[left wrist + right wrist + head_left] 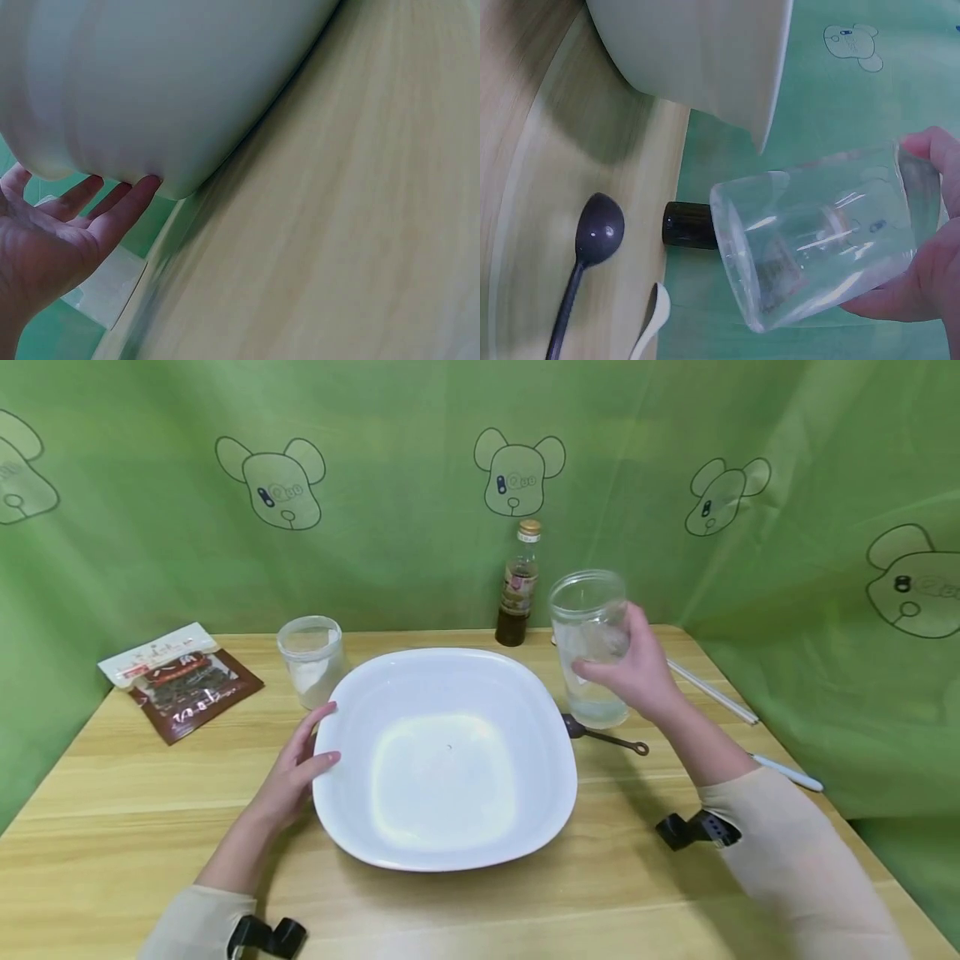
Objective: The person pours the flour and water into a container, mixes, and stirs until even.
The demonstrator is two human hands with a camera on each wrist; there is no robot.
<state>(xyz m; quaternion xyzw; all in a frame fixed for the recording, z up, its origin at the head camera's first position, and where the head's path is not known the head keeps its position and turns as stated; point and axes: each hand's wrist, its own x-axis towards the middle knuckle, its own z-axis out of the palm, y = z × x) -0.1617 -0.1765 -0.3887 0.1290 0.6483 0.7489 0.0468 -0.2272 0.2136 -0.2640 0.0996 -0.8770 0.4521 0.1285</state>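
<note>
A white basin [450, 793] stands on the wooden table, in front of the person. The left hand [296, 768] holds its left rim, thumb over the edge; in the left wrist view several fingertips press its outer wall. To the basin's right, the right hand [637, 668] grips a clear jar [588, 643] from the side, thumb and fingers around it. The jar appears raised off the table; whether clear liquid is in it is hard to tell. A dark spoon [600, 232] lies near the basin, partly behind it and the jar in the head view.
Behind the basin stand a smaller jar [311, 668] with white powder and a dark sauce bottle [517, 593]. A brown packet [191, 685] lies far left. At right are thin clear rods [712, 693], a light-handled tool [787, 772] and a white spoon [656, 315]. Green curtain [405, 485] surrounds the table.
</note>
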